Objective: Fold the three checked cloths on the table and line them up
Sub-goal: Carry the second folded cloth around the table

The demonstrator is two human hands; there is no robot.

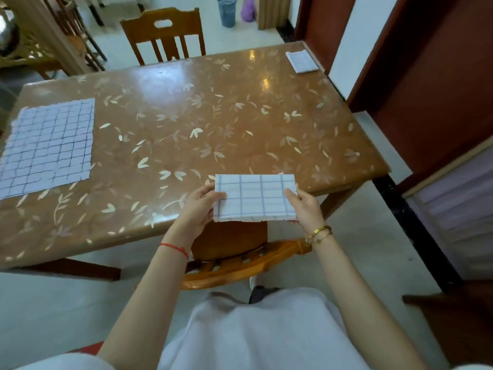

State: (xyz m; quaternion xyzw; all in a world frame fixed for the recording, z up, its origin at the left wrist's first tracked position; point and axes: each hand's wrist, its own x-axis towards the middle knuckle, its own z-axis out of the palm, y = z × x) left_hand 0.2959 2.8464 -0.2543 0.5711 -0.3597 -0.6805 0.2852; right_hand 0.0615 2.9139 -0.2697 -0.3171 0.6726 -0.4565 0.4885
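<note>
I hold a folded white cloth with blue checks (pixel 254 197) in the air over the table's near edge. My left hand (pixel 200 206) grips its left side and my right hand (pixel 304 206) grips its right side. A second checked cloth (pixel 48 145) lies spread flat at the left end of the table (pixel 186 108). The third checked cloth (pixel 302 60) rests folded small at the far right corner.
A wooden chair (pixel 229 260) is tucked under the table right in front of me. Another wooden chair (pixel 165 33) stands at the far side. A dark red door and wall run along the right. A blue bin (pixel 226 10) stands on the floor beyond.
</note>
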